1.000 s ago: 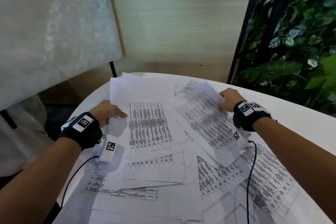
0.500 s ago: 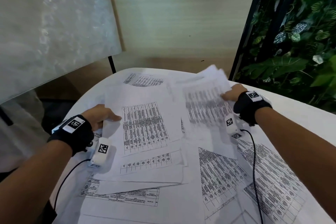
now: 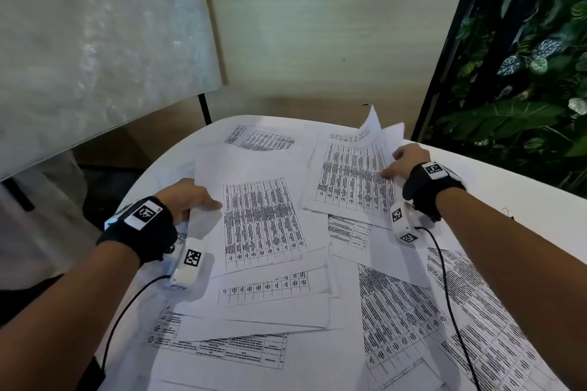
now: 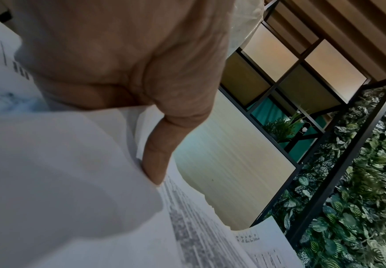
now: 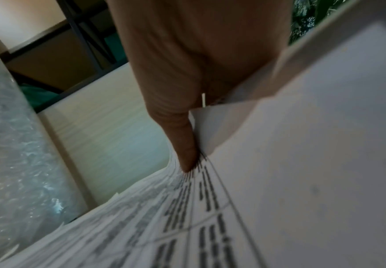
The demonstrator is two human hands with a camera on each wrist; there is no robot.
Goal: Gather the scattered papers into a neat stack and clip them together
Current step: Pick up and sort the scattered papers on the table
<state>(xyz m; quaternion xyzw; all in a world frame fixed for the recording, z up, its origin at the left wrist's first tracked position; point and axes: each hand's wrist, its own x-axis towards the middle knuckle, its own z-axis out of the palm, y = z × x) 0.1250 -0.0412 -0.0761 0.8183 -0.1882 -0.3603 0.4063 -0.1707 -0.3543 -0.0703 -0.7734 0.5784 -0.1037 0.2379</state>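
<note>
Between our hands the papers point(image 3: 270, 263) lie loose over the table point(image 3: 524, 200), left hand point(image 3: 187, 197) pinching one sheet's edge, right hand point(image 3: 403, 162) pinching a small sheaf point(image 3: 352, 174); best we draw both inward, low and flat, squaring edges.

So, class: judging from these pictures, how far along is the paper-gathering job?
Early. Done: nothing is stacked; printed sheets lie scattered over the white table. In hand: the left hand grips one sheet's edge; the right hand pinches a small bundle. Left: gathering, squaring, clipping; no clip is clearly visible.
</note>
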